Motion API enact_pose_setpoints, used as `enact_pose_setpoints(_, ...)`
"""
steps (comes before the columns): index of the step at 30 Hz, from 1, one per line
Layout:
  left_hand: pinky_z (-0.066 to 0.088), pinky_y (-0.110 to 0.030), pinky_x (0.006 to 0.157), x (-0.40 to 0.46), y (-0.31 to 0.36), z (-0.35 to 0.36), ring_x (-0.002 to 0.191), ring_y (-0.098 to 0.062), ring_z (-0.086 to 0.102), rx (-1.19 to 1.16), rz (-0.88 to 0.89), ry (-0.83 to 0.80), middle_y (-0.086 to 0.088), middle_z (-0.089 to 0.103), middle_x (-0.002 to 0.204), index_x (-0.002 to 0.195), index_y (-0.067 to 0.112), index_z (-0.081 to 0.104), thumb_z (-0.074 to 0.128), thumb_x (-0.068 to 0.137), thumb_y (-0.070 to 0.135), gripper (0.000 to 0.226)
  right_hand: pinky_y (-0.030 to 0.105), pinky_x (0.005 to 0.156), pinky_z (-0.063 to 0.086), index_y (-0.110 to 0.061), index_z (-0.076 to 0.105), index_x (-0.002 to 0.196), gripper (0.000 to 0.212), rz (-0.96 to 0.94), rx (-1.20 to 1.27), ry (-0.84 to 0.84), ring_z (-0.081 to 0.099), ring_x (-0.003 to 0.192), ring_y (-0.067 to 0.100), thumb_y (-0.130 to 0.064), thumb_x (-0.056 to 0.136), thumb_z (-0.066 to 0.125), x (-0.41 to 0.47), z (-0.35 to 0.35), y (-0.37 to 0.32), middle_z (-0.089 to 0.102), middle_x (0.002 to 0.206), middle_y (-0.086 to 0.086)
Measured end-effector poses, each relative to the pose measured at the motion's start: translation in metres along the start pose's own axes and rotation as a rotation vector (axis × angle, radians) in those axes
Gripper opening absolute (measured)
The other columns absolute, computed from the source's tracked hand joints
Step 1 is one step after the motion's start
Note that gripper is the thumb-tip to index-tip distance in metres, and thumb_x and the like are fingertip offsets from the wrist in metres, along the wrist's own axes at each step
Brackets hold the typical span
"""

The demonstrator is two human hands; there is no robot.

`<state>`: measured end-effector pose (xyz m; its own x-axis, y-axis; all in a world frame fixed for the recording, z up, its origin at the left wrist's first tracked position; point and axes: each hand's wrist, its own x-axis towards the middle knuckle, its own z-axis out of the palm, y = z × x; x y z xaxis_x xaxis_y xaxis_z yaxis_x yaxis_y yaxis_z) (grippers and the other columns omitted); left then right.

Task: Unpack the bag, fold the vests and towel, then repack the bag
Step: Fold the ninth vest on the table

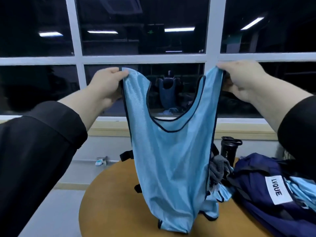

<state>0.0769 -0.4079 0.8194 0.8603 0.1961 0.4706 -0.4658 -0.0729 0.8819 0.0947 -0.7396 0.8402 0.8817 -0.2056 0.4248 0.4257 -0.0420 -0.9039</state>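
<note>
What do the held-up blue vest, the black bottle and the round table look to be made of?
Vest: thin, shiny synthetic mesh, fine weave visible, dark trim. Bottle: probably hard plastic, matt black. Table: smooth brown top, likely wood or laminate; no grain visible.

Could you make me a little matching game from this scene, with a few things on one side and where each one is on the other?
Things:
1. light blue mesh vest with dark trim
2. black plastic bottle
3. navy fabric bag with a white label
4. grey towel

Places:
A. lying on the round wooden table, at the right
B. held up by its shoulder straps in both hands
C. standing upright at the table's far edge
D. bunched between the vest and the bag

Pairs: 1-B, 2-C, 3-A, 4-D
</note>
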Motion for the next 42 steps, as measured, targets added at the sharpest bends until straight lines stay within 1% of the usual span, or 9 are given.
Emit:
enact_pose_setpoints(6,0.049,-0.027,0.078,0.005,0.009,-0.022,0.085,-0.012,0.057,0.188,0.057,0.19,0.0,0.067,0.099,0.09,0.021,0.069,0.066,0.099,0.021,0.009,0.04,0.084,0.06,-0.028,0.074,0.084,0.016,-0.157,-0.003,0.116,0.067,0.09,0.02,-0.036,0.094,0.063,0.001,-0.012,-0.011,0.072,0.098,-0.001)
enact_pose_setpoints(10,0.055,-0.033,0.096,0.004,0.017,-0.035,0.09,-0.008,0.062,-0.002,0.011,0.197,0.008,0.068,0.101,0.098,0.026,0.068,0.065,0.1,0.028,0.003,0.04,0.089,0.062,-0.029,0.075,0.107,0.018,-0.225,0.039,0.142,0.073,0.102,0.015,-0.025,0.097,0.06,-0.005,-0.02,-0.015,0.077,0.107,-0.006)
enact_pose_setpoints(18,0.059,-0.025,0.081,-0.004,0.04,-0.036,0.099,-0.01,0.072,-0.076,0.263,0.28,0.001,0.073,0.115,0.127,0.016,0.062,0.045,0.102,0.008,0.031,0.02,0.081,0.059,-0.029,0.051,0.147,0.064,-0.361,-0.204,0.149,0.069,0.099,0.002,-0.005,0.09,0.034,-0.024,-0.025,-0.033,0.067,0.127,-0.011)
enact_pose_setpoints(21,0.058,-0.021,0.079,-0.006,0.054,-0.037,0.099,-0.006,0.072,-0.04,0.317,0.319,0.006,0.073,0.115,0.128,0.018,0.062,0.048,0.101,0.008,0.031,0.017,0.066,0.054,-0.026,0.053,0.144,0.062,-0.331,-0.227,0.159,0.064,0.079,-0.002,-0.005,0.09,0.029,-0.023,-0.029,-0.043,0.069,0.112,-0.011)
enact_pose_setpoints(24,0.059,-0.02,0.074,-0.008,0.054,-0.038,0.092,-0.002,0.071,0.032,0.293,0.317,0.009,0.072,0.11,0.125,0.021,0.063,0.052,0.102,0.009,0.028,0.021,0.072,0.055,-0.032,0.05,0.146,0.065,-0.317,-0.235,0.226,0.062,0.089,0.004,-0.009,0.088,0.029,-0.024,-0.035,-0.048,0.066,0.122,-0.01)
enact_pose_setpoints(30,0.06,-0.025,0.085,-0.017,0.047,-0.039,0.097,-0.007,0.071,0.063,0.329,0.291,0.007,0.072,0.111,0.119,0.022,0.064,0.05,0.099,0.01,0.028,0.027,0.071,0.045,-0.026,0.066,0.109,0.047,-0.353,-0.3,0.202,0.052,0.082,0.011,-0.006,0.086,0.03,-0.025,-0.039,-0.042,0.06,0.095,-0.008)
enact_pose_setpoints(37,0.058,-0.023,0.081,-0.016,0.043,-0.046,0.101,-0.012,0.073,0.132,0.367,0.219,0.0,0.074,0.112,0.112,0.022,0.063,0.059,0.097,0.007,0.022,0.025,0.081,0.048,-0.036,0.058,0.131,0.05,-0.318,-0.797,0.072,0.056,0.113,0.024,-0.003,0.098,0.042,-0.014,-0.042,-0.041,0.06,0.128,-0.008)
enact_pose_setpoints(40,0.058,-0.022,0.078,-0.016,0.035,-0.049,0.097,-0.012,0.073,0.157,0.353,0.222,0.002,0.074,0.106,0.107,0.023,0.064,0.066,0.094,0.01,0.018,0.031,0.099,0.043,-0.023,0.029,0.16,0.065,-0.266,-0.919,0.069,0.047,0.134,0.029,0.002,0.101,0.042,-0.014,-0.039,-0.034,0.039,0.159,0.003)
enact_pose_setpoints(42,0.057,-0.021,0.075,-0.016,0.031,-0.047,0.093,-0.011,0.074,0.174,0.326,0.204,0.001,0.074,0.105,0.113,0.02,0.064,0.071,0.092,0.012,0.023,0.03,0.092,0.044,-0.025,0.023,0.162,0.07,-0.264,-0.876,0.076,0.048,0.134,0.03,0.002,0.1,0.042,-0.013,-0.037,-0.028,0.034,0.163,0.004)
